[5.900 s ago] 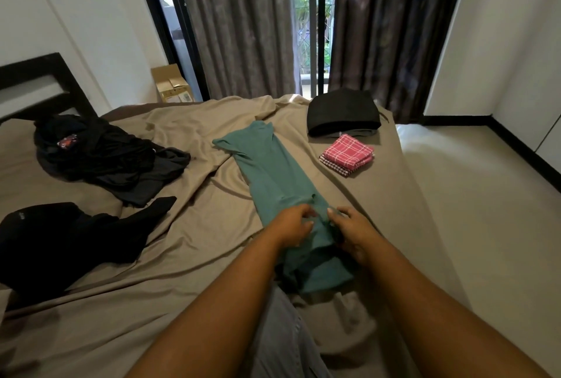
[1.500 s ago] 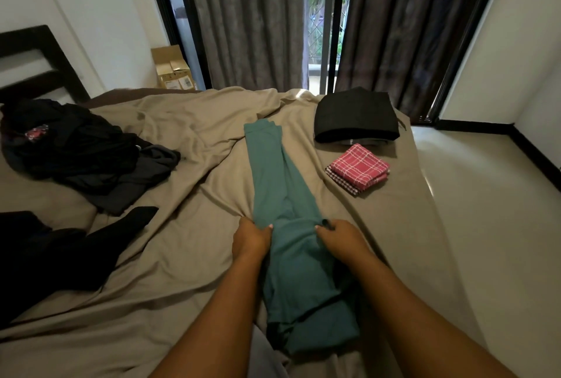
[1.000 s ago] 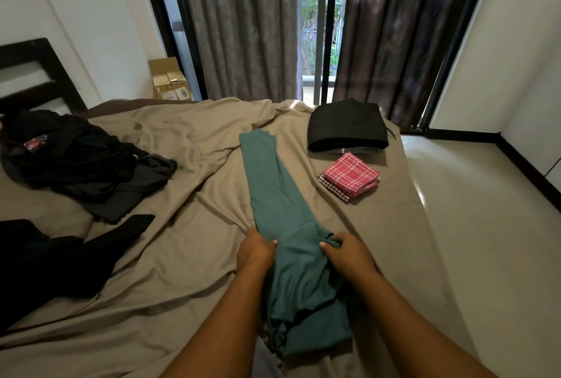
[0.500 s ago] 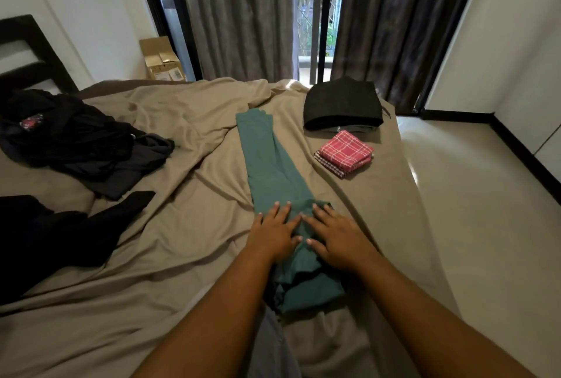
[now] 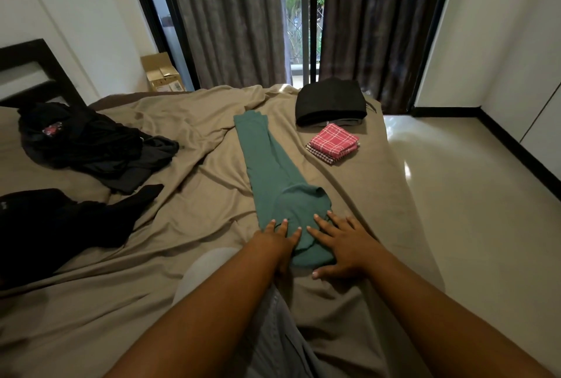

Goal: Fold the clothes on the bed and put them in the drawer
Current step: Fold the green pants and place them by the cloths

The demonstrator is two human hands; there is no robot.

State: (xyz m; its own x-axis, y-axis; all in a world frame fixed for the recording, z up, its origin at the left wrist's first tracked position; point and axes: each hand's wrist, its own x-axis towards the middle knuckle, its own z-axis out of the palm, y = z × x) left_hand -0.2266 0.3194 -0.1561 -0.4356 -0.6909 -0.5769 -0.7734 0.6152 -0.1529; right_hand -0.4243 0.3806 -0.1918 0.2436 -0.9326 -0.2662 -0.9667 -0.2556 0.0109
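Pressing teal garment (image 5: 273, 171) flat at frame centre, straight fingers (image 5: 326, 223) of left hand (image 5: 274, 245) and right hand (image 5: 344, 245) grasping nothing; advisable to smooth creases outward before folding.

both forearms extended; left hand (image 5: 274, 241), right hand (image 5: 343, 245) flat, fingers straight.

On the bed (image 5: 197, 226) I counted one teal garment (image 5: 273, 177), two loose dark heaps (image 5: 91, 147), one folded black stack (image 5: 331, 101), seemingly two folded checked cloths (image 5: 332, 142), and one cardboard box (image 5: 162, 74) beyond.
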